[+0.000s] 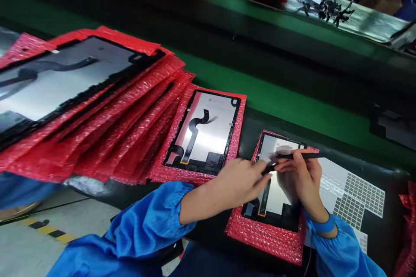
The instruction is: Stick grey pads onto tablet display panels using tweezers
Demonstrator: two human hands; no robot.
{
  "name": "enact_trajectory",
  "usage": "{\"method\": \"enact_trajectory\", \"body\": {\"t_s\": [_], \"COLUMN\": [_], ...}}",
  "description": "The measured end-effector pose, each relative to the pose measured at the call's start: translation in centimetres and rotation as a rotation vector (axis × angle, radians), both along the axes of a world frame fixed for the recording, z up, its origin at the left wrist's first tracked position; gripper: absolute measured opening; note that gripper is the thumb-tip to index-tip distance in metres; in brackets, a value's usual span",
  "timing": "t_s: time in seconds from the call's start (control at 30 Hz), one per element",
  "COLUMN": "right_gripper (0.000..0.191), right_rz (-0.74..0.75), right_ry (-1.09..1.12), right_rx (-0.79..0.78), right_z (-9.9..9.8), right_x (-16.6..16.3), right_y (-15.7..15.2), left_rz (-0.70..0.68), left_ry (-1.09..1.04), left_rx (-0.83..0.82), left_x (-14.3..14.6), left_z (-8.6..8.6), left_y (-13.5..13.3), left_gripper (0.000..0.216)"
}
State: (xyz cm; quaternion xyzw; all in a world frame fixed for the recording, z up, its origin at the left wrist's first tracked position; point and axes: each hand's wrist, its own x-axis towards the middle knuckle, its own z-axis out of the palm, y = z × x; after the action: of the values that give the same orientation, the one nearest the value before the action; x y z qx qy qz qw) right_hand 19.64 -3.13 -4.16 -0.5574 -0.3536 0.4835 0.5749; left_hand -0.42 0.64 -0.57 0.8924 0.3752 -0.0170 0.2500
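Observation:
A display panel [281,194] with a silvery back and black frame lies on red bubble wrap [266,236] in front of me. Above its upper half, my left hand [242,179] pinches the dark end of a black ribbon cable [264,194] that rises from the panel's lower edge. Close by on the right, my right hand [305,173] is closed around slim black tweezers [303,156], held nearly level with the tip toward the left fingers. The fingertips partly hide the cable end.
To the left, a second panel [211,125] rests on red bubble wrap. Beyond it stands a fanned stack of wrapped panels [78,69]. Sheets of small square stickers [364,192] lie at right. Across the green strip, a shelf [367,21] carries black pieces and plastic bags.

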Motion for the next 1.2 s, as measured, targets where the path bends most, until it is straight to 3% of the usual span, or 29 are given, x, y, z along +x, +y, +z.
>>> {"method": "enact_trajectory", "body": {"t_s": [0.1, 0.27, 0.43, 0.57, 0.7, 0.8, 0.9, 1.03, 1.1, 1.2], "right_gripper": [0.029, 0.030, 0.033, 0.037, 0.041, 0.040, 0.037, 0.037, 0.038, 0.040], "right_rz": [-0.039, -0.065, -0.077, -0.102, -0.162, -0.231, -0.303, -0.343, -0.342, -0.337], "right_ry": [-0.055, -0.184, -0.173, -0.103, 0.021, 0.109, 0.151, 0.156, 0.158, 0.160], "right_rx": [0.037, 0.026, 0.083, 0.083, 0.091, 0.153, 0.226, 0.255, 0.253, 0.242], "right_z": [0.5, -1.5, -4.1, -5.0, -5.5, -5.6, -5.5, -5.6, -5.9, -6.4], "right_x": [2.3, 5.0, 5.2, 5.2, 5.6, 6.1, 6.8, 7.5, 7.6, 7.6], "right_y": [-2.3, -5.7, -6.7, -6.4, -6.2, -6.3, -6.4, -6.4, -6.3, -6.1], "left_rz": [0.233, 0.317, 0.421, 0.523, 0.558, 0.582, 0.670, 0.835, 0.914, 0.999], "left_ry": [0.141, 0.053, -0.171, -0.419, -0.675, -0.809, -0.903, -0.963, -0.956, -0.879], "left_rx": [-0.070, -0.090, -0.103, -0.133, -0.295, -0.397, -0.393, -0.311, -0.260, -0.180], "left_x": [-0.3, 0.4, 0.4, 0.7, 2.0, 1.7, -1.5, -8.6, -11.7, -14.5], "left_z": [0.1, -1.8, -2.8, -3.0, -3.7, -3.3, -1.5, 1.3, 1.7, 0.9], "left_y": [-0.3, -0.4, -0.5, -1.3, -1.9, -0.9, 1.8, 6.3, 8.1, 9.6], "left_gripper": [0.037, 0.022, 0.005, 0.022, 0.031, 0.043, 0.065, 0.090, 0.093, 0.089]}}
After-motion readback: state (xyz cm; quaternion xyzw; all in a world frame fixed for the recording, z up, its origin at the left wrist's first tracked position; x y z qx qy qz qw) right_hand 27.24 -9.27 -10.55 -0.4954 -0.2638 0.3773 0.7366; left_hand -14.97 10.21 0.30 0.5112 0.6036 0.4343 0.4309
